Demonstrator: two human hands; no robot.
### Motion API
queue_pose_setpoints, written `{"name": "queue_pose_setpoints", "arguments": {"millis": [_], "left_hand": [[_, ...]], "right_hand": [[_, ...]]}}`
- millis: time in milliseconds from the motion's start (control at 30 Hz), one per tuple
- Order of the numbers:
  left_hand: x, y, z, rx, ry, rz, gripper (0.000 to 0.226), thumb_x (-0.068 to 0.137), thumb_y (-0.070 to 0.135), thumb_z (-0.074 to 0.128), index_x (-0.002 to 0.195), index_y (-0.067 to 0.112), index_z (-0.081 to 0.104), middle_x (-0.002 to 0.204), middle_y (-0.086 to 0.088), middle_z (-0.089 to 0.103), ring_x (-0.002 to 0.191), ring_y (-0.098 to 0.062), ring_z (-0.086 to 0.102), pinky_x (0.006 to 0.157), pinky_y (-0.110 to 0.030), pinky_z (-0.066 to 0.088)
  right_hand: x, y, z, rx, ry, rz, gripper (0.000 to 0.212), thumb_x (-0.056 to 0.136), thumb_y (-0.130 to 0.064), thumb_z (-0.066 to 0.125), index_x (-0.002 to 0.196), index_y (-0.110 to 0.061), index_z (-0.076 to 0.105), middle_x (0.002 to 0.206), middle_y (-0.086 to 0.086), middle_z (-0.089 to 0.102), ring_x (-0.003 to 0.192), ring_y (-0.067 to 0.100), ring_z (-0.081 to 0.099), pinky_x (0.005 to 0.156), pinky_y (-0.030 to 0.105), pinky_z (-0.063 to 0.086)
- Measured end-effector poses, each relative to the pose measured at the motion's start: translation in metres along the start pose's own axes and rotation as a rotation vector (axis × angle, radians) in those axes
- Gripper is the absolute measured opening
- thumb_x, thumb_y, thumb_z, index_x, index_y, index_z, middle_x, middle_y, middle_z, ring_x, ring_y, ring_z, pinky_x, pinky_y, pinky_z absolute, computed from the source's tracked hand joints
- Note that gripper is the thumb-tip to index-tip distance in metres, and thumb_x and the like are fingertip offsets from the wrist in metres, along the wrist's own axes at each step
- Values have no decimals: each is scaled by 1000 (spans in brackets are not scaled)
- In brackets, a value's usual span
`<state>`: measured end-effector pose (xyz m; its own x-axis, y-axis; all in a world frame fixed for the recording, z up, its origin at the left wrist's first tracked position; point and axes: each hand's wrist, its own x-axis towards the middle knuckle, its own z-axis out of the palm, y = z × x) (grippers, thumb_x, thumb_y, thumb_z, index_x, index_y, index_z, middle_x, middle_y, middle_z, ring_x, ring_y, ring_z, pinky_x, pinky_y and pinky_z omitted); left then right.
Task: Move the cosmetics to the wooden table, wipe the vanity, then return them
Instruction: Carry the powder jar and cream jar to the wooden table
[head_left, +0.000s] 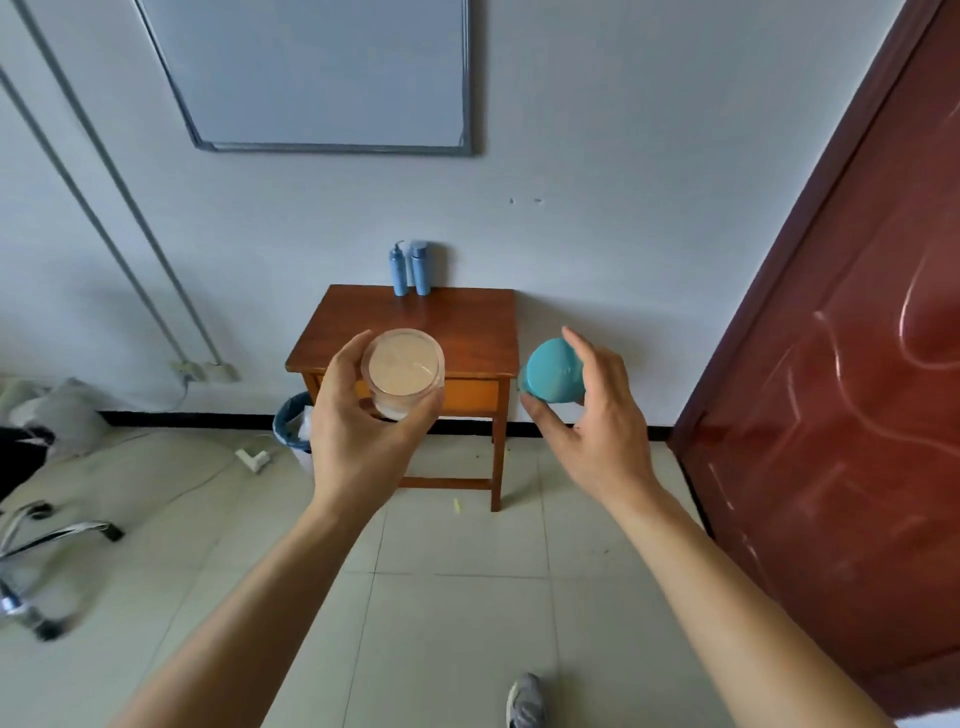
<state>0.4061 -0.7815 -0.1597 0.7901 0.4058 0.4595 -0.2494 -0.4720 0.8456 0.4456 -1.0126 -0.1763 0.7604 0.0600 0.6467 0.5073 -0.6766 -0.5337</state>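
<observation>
While both jars are in the air, step in hand: carrying cosmetics to the wooden table, judged from the jars held out towards it.
Left hand: fingers and thumb curled round the clear jar, gripped from the side, seen in front of the table's near edge.
Right hand: thumb and fingers pinching the teal jar, tilted, one flat end towards the camera; just right of the table, over the floor.
Already on table: blue pump bottle and blue capped bottle, upright, close together at the back edge by the wall.
Advice, set-down: level the teal jar first; lower each jar upright onto the bare middle of the top, apart from the bottles and back from the near edge; let go only once the base sits flat.
Clear jar, contents: pale cream-coloured disc at the top; lid or product, cannot tell.
Teal jar, contents: opaque, hidden.
Waste bin: blue liner, pale scraps inside, beside the table's left leg.
</observation>
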Motion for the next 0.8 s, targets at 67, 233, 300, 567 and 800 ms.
{"name": "queue_pose_setpoints", "arguments": {"millis": [67, 233, 300, 567, 800], "left_hand": [[24, -22, 11, 31, 19, -21, 81, 59, 57, 83, 130, 43, 47, 121, 25, 57, 111, -5, 56, 88, -26, 52], [110, -72, 58, 105, 33, -53, 78, 58, 61, 82, 126, 46, 47, 117, 23, 59, 108, -8, 59, 90, -36, 54], [150, -87, 80, 143, 37, -56, 76, 59, 61, 82, 124, 46, 47, 116, 21, 59, 107, -8, 58, 90, -39, 53], [289, -140, 141, 231, 54, -131, 74, 64, 53, 83, 126, 41, 46, 115, 24, 55, 104, 0, 53, 83, -21, 44], [364, -212, 171, 288, 37, -232, 77, 67, 44, 85, 131, 28, 46, 119, 13, 56, 106, -7, 53, 82, -20, 41]], "right_hand": [[20, 17, 32, 15, -31, 2, 73, 87, -47, 69, 148, -26, 34, 134, -4, 43, 115, 10, 53, 76, 21, 53], [90, 72, 110, 26, -88, 8, 75, 87, -46, 71, 148, -28, 32, 135, -6, 42, 117, 8, 50, 77, 21, 50], [129, 93, 137, 32, -106, 3, 74, 87, -47, 70, 148, -27, 33, 134, -7, 42, 117, 9, 52, 76, 22, 50], [272, 159, 247, 100, -209, 51, 73, 87, -49, 69, 146, -26, 34, 136, -5, 43, 118, 11, 50, 84, 20, 47], [323, 199, 341, 95, -377, 76, 77, 86, -47, 70, 148, -27, 29, 137, -2, 43, 119, 12, 49, 81, 5, 29]]}}
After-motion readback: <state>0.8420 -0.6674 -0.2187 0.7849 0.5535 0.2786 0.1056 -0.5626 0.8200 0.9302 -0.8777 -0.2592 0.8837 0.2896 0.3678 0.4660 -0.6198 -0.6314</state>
